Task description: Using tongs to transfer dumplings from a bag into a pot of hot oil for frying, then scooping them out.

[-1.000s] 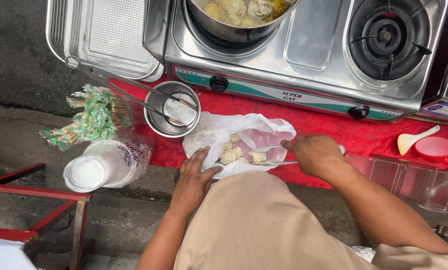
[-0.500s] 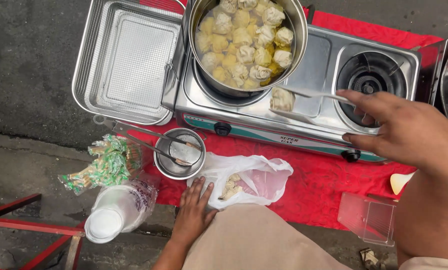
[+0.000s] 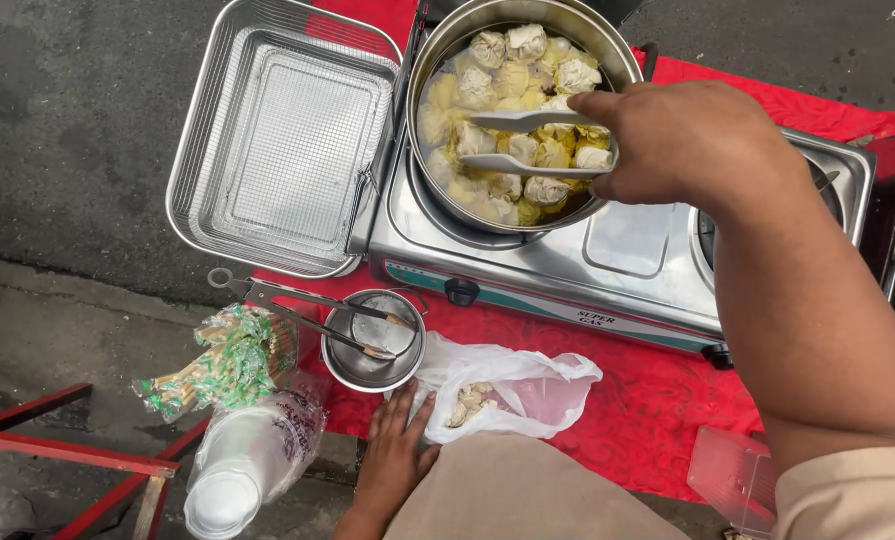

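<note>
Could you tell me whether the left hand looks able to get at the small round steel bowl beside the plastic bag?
Probably yes: the left hand rests on the clear plastic bag's edge, just below the small round steel bowl, with nothing between them. Only the metal tongs lie across its rim.

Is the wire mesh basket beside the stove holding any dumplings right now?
No, the wire mesh basket shows only bare mesh; the dumplings sit in the steel pot, where the right hand holds white tongs.

Dark asphalt ground [image 3: 67, 130] under daylight, pale concrete kerb [image 3: 57, 340] below, red metal frame [image 3: 77, 460] at lower left
</note>
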